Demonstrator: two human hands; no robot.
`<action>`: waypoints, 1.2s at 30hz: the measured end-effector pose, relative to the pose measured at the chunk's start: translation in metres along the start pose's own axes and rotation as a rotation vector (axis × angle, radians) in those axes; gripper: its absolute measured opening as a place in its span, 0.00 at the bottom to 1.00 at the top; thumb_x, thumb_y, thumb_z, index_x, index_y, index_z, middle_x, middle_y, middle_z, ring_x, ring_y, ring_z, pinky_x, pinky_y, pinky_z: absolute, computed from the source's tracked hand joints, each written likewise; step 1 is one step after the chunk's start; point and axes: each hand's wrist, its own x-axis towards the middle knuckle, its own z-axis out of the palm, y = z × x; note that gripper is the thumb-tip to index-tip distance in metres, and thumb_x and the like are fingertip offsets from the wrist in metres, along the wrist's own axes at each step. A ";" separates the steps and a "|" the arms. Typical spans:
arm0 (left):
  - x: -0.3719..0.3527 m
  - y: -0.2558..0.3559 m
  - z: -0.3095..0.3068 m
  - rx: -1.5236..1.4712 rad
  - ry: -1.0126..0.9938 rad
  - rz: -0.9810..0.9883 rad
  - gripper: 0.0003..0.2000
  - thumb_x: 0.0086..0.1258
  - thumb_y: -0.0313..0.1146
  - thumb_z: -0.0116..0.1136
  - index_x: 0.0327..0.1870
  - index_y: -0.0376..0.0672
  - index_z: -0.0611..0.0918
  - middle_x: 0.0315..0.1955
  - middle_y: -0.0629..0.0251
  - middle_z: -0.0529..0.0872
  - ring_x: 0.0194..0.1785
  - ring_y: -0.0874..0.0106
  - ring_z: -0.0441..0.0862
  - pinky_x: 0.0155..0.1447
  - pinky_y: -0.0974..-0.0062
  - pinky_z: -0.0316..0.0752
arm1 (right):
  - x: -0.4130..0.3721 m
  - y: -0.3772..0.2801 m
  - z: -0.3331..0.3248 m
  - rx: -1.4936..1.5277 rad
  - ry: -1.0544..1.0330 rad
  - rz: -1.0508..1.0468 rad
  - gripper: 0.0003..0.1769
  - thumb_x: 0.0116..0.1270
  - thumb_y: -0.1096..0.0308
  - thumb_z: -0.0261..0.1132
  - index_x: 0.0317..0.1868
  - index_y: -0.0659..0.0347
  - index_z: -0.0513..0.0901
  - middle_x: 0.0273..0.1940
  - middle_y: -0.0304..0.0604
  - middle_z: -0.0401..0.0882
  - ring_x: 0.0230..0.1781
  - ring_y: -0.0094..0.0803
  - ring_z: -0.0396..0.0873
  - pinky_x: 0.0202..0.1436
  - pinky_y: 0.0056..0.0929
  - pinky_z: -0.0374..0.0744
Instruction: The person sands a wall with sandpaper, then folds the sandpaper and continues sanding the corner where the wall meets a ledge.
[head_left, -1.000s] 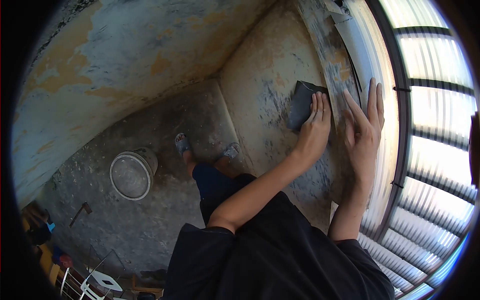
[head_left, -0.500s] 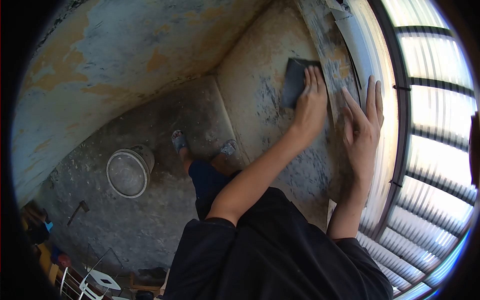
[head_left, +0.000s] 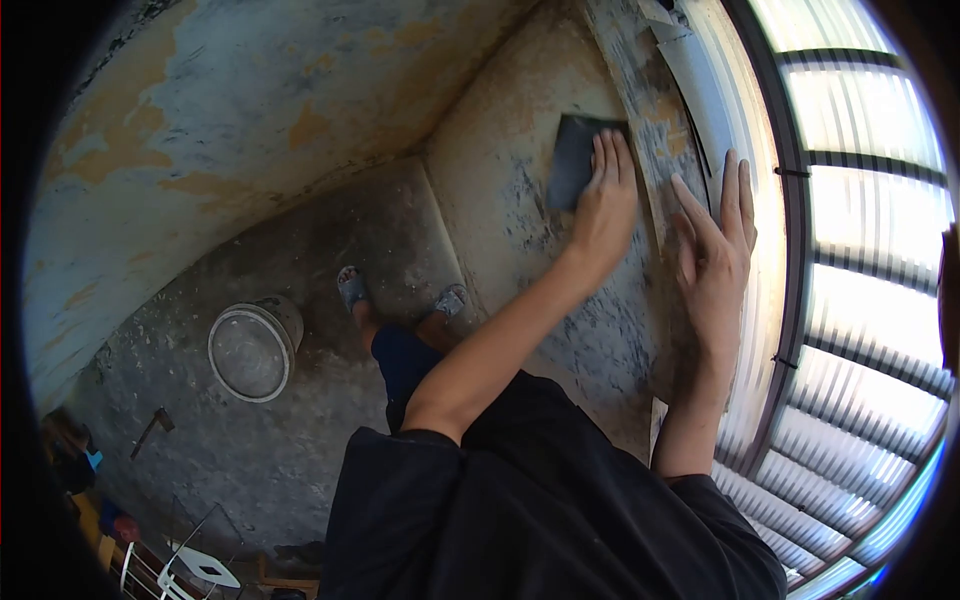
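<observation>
A dark rectangular sheet (head_left: 572, 165) lies flat against the stained, patchy wall (head_left: 510, 130). My left hand (head_left: 607, 205) presses on its right part, fingers together and pointing up the view; the thumb is hidden. To the right, my right hand (head_left: 718, 265) rests by the ledge (head_left: 665, 120) along the window side, with its fingers stretched and partly spread. Nothing shows in it. Dark scuff marks cover the wall below and left of the sheet.
A round bucket (head_left: 250, 352) stands on the grey floor (head_left: 270, 450), left of my feet (head_left: 350, 287). A small tool (head_left: 152, 432) lies further left. White chair-like items (head_left: 200, 568) are at the lower left. Bright louvred window panes (head_left: 870, 220) fill the right side.
The whole view has shifted slightly. My left hand and the sheet appear a little further left, with the sheet still under the fingers. My right hand stays beside the ledge.
</observation>
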 end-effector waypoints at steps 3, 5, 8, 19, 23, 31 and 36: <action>-0.028 0.015 0.015 0.006 -0.009 -0.002 0.37 0.65 0.11 0.51 0.77 0.09 0.55 0.74 0.11 0.62 0.82 0.28 0.60 0.85 0.55 0.65 | 0.003 -0.002 -0.001 -0.002 -0.005 0.003 0.24 0.74 0.74 0.67 0.66 0.43 0.90 0.86 0.51 0.62 0.88 0.54 0.58 0.83 0.52 0.64; -0.026 0.016 0.021 0.049 -0.027 -0.036 0.37 0.65 0.10 0.52 0.77 0.09 0.55 0.74 0.11 0.62 0.82 0.30 0.60 0.85 0.56 0.64 | 0.004 -0.002 -0.001 -0.012 -0.025 0.004 0.24 0.74 0.74 0.67 0.66 0.43 0.90 0.86 0.51 0.62 0.88 0.54 0.58 0.83 0.52 0.64; 0.015 -0.004 0.002 0.029 0.013 -0.030 0.38 0.65 0.11 0.51 0.77 0.08 0.54 0.74 0.10 0.60 0.83 0.30 0.60 0.85 0.53 0.64 | 0.002 -0.003 0.000 0.009 -0.013 0.019 0.24 0.74 0.74 0.67 0.67 0.43 0.90 0.86 0.51 0.62 0.88 0.54 0.58 0.83 0.52 0.64; 0.016 -0.002 -0.005 0.003 0.023 -0.024 0.35 0.67 0.15 0.53 0.76 0.09 0.60 0.74 0.15 0.64 0.82 0.30 0.61 0.86 0.57 0.63 | 0.003 -0.002 -0.001 0.002 0.005 0.004 0.24 0.74 0.75 0.67 0.67 0.44 0.90 0.86 0.54 0.62 0.87 0.55 0.59 0.84 0.51 0.64; -0.033 0.020 0.016 0.023 -0.004 -0.015 0.34 0.68 0.16 0.54 0.76 0.09 0.61 0.74 0.16 0.66 0.83 0.31 0.61 0.86 0.57 0.63 | 0.005 -0.003 -0.001 0.016 0.000 0.012 0.25 0.73 0.76 0.66 0.67 0.44 0.90 0.86 0.53 0.62 0.88 0.55 0.58 0.83 0.51 0.64; 0.004 0.007 -0.005 0.056 -0.022 -0.033 0.35 0.67 0.16 0.54 0.76 0.08 0.61 0.74 0.15 0.66 0.83 0.31 0.61 0.85 0.54 0.64 | 0.003 -0.001 0.000 -0.001 0.012 -0.003 0.26 0.72 0.76 0.67 0.67 0.43 0.90 0.86 0.53 0.62 0.88 0.54 0.58 0.83 0.51 0.64; -0.036 0.032 0.010 -0.022 -0.023 -0.029 0.35 0.65 0.13 0.53 0.76 0.08 0.61 0.74 0.16 0.65 0.83 0.32 0.62 0.86 0.57 0.63 | 0.004 -0.001 0.000 0.023 0.007 0.013 0.25 0.72 0.75 0.67 0.67 0.44 0.90 0.86 0.52 0.62 0.88 0.54 0.58 0.83 0.51 0.64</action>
